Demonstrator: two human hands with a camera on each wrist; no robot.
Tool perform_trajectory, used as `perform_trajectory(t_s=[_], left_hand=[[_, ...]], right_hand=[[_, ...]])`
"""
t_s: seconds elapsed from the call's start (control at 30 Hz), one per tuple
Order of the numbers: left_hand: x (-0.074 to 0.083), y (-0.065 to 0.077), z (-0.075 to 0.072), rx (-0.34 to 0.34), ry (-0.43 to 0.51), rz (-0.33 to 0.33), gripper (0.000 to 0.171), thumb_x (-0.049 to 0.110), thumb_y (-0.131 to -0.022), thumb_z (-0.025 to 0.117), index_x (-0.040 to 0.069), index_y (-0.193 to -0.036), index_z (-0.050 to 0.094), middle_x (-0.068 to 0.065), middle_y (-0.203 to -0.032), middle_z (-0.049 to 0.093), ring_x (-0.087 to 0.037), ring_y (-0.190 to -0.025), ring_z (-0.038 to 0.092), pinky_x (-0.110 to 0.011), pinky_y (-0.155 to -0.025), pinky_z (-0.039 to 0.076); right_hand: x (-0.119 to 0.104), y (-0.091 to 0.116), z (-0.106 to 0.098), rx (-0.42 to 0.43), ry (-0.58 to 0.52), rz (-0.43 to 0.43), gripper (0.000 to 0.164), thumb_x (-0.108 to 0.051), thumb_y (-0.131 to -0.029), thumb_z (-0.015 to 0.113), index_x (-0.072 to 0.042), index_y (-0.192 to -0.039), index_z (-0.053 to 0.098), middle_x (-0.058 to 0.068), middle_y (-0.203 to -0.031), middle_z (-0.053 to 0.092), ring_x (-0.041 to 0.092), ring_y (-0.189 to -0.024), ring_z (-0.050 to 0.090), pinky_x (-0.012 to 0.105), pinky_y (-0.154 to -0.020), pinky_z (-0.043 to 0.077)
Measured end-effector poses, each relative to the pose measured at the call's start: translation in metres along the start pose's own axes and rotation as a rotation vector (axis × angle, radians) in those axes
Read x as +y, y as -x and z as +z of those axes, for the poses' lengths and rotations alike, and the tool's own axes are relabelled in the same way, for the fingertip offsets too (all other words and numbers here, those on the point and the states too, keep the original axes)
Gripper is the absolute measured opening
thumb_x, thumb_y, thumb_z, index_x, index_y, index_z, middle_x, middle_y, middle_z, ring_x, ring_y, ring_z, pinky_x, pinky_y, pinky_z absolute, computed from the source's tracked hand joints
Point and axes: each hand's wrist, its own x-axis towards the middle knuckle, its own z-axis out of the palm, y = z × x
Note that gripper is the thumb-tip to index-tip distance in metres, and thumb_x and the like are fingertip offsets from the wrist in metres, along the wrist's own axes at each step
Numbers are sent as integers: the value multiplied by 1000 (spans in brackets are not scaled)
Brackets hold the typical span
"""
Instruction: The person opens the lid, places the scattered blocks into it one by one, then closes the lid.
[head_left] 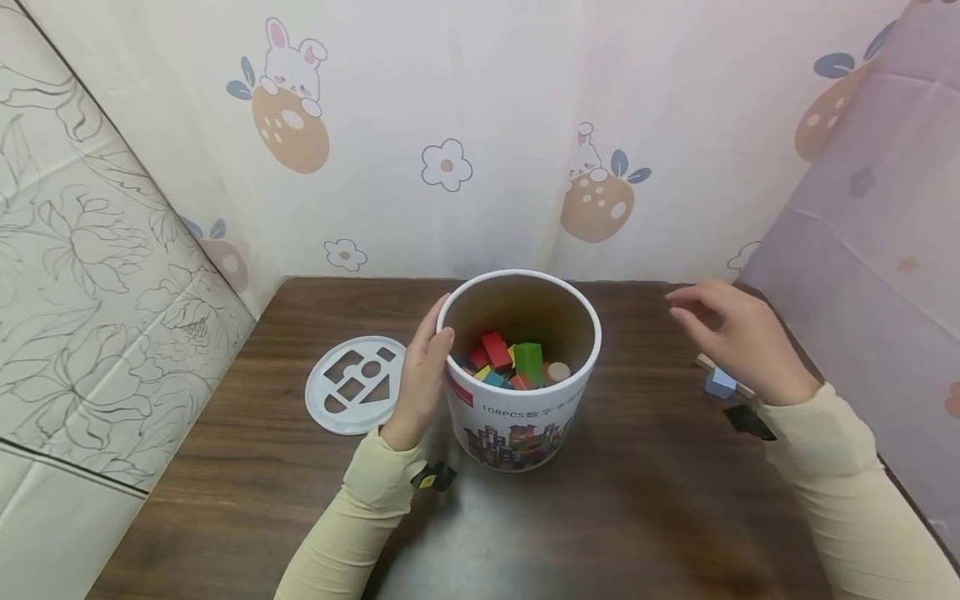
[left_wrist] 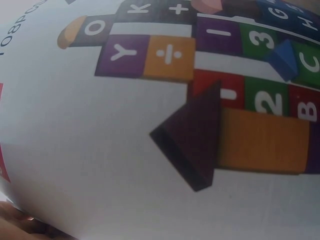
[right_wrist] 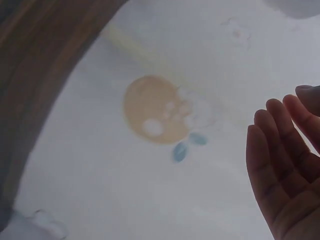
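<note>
A white bucket (head_left: 517,417) with a printed label stands upright on the table. Inside it lie coloured blocks, among them a green block (head_left: 529,363) and a red block (head_left: 495,350). My left hand (head_left: 420,375) grips the bucket's left side, its thumb at the rim and its fingers along the outer wall. The bucket's printed wall (left_wrist: 100,150) fills the left wrist view. To the right my right hand (head_left: 742,337) is raised with loosely bent fingers and holds nothing. Beneath it are a light-blue block (head_left: 721,382) and some wooden pieces, partly hidden by the hand.
A white lid (head_left: 330,375) with shaped cutouts lies left of the bucket, partly behind my left hand. The brown table (head_left: 247,450) meets a patterned curtain (head_left: 390,125) at the back and right, with a flower-patterned wall panel (head_left: 97,233) on the left.
</note>
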Motion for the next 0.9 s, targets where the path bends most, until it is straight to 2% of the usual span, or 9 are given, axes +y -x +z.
perform_trajectory(t_s=[0.07,0.13,0.23,0.33,0.37,0.63,0.9], left_hand=[[0,0,0,0,0,-1,48,22,-102,42,21,-150,38,-1,-151,42,-25,-138,40,-56,-113,36],[-1,0,0,0,1,-2,48,22,-102,42,21,-150,38,-1,-151,43,-25,-138,40,-55,-113,36],[0,0,0,-1,5,-3,49,22,-102,42,19,-150,37,-1,-151,42,-25,-138,40,-55,-113,36],[0,0,0,0,7,-3,50,22,-102,42,17,-151,37,-1,-151,42,-25,-138,40,-56,-113,36],[0,0,0,0,9,-2,50,22,-102,42,17,-151,37,-1,-152,42,-25,-139,39,-56,-113,36],[-1,0,0,1,7,-5,49,23,-102,42,20,-150,37,-2,-152,41,-25,-139,39,-56,-113,35],[-1,0,0,1,5,-14,50,26,-101,43,19,-151,37,0,-152,41,-25,-139,39,-57,-113,35]], right_hand=[[11,8,0,-16,11,44,25,-7,-86,71,-9,-111,70,4,-99,69,-7,-81,47,12,-71,39],[21,16,1,-41,29,88,25,-10,-88,70,-8,-113,69,8,-103,69,2,-83,52,16,-71,40],[35,27,3,-98,40,156,28,-15,-92,66,-3,-117,66,17,-110,67,26,-91,60,35,-76,47],[48,39,7,-160,52,226,35,-23,-95,61,1,-121,62,25,-118,62,43,-103,58,58,-81,45],[53,42,8,-181,54,250,38,-25,-96,60,2,-123,60,27,-120,60,46,-106,56,62,-82,43],[92,64,18,-304,123,348,50,-29,-95,61,8,-128,54,36,-124,55,55,-107,53,68,-81,42],[125,77,23,-461,169,394,61,-36,-94,60,13,-129,50,41,-123,54,59,-106,54,65,-74,46]])
